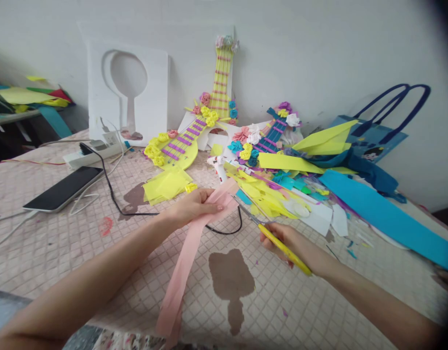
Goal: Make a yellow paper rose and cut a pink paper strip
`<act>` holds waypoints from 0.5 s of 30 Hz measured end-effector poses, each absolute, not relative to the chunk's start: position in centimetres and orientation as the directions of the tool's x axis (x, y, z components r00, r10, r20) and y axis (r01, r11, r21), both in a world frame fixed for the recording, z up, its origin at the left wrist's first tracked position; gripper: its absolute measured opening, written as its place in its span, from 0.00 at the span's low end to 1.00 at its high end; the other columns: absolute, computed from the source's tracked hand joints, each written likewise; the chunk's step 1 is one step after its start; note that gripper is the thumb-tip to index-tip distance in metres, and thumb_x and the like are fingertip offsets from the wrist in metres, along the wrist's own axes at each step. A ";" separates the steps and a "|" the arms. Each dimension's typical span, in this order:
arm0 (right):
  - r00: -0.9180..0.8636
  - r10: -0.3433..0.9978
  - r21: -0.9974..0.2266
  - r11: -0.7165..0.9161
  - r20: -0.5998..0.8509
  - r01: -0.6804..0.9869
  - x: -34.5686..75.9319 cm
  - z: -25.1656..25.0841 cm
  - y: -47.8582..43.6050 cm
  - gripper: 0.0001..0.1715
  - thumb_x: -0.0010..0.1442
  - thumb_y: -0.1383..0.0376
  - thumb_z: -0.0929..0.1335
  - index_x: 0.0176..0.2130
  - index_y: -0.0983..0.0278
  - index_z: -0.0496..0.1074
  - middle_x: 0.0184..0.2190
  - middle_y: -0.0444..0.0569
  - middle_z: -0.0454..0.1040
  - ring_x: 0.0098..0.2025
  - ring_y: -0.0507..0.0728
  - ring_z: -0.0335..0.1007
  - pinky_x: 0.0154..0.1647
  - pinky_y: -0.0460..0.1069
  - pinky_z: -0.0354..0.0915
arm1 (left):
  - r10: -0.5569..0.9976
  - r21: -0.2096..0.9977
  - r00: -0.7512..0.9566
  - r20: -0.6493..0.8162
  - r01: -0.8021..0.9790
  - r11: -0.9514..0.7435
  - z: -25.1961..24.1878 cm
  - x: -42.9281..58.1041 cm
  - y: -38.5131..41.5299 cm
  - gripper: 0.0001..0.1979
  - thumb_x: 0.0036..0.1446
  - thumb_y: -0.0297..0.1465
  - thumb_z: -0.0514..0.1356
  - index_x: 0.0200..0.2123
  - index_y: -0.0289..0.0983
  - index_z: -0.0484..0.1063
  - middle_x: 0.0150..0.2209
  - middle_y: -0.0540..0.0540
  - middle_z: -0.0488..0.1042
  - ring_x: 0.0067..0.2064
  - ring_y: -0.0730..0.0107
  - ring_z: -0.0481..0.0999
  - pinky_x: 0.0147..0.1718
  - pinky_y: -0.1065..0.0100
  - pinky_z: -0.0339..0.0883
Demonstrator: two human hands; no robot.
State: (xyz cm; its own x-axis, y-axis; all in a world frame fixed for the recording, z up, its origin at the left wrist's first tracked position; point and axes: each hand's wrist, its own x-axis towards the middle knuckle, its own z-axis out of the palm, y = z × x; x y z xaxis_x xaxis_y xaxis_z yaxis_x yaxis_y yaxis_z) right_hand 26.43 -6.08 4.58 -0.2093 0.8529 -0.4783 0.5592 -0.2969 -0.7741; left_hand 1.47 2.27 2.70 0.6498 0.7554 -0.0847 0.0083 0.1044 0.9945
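My left hand point(197, 206) pinches a long strip of pink crepe paper point(189, 253), whose tail hangs down toward the table's front edge. In my right hand point(291, 245) is a pair of scissors point(278, 243) with yellow handles. Their blades point up and left and meet the right edge of the pink paper near my left fingertips. Whether the blades are apart or together is hard to make out. Just behind the paper lies a white glue gun point(218, 167), with a black cord point(224, 232) looping under my left hand.
Decorated paper guitars point(222, 80) lean at the back. Yellow and blue scraps point(260, 192) pile up behind the scissors, beside a long blue sheet point(384, 214). A phone point(63, 188) and power strip point(94, 153) lie left; a blue bag point(373, 131) stands back right.
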 end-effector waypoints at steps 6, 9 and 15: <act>-0.369 0.832 -0.818 -0.164 -0.416 0.552 27.2 5.2 -6.8 0.24 0.57 0.45 0.62 0.39 0.62 0.64 0.27 0.42 0.59 0.26 0.49 0.57 0.23 0.44 0.62 | 0.726 0.995 0.681 -0.097 0.038 0.096 2.8 1.3 2.3 0.21 0.47 0.40 0.66 0.40 0.32 0.70 0.30 0.49 0.71 0.25 0.78 0.67 0.21 0.77 0.56; -0.450 0.804 -0.860 -0.141 -0.389 0.491 27.6 4.8 -6.8 0.27 0.59 0.43 0.58 0.40 0.63 0.64 0.27 0.43 0.58 0.25 0.49 0.56 0.25 0.45 0.64 | 0.725 0.995 0.682 -0.098 0.043 0.095 2.9 1.3 2.1 0.20 0.47 0.40 0.66 0.39 0.32 0.71 0.28 0.50 0.71 0.24 0.79 0.66 0.20 0.78 0.55; -0.454 0.824 -0.835 -0.040 -0.338 0.549 26.7 4.9 -6.5 0.37 0.52 0.33 0.57 0.36 0.63 0.61 0.26 0.42 0.58 0.24 0.48 0.57 0.22 0.46 0.63 | 0.697 0.986 0.703 -0.140 0.034 0.164 3.7 1.8 1.4 0.19 0.45 0.40 0.67 0.38 0.33 0.72 0.30 0.49 0.73 0.26 0.78 0.68 0.21 0.78 0.58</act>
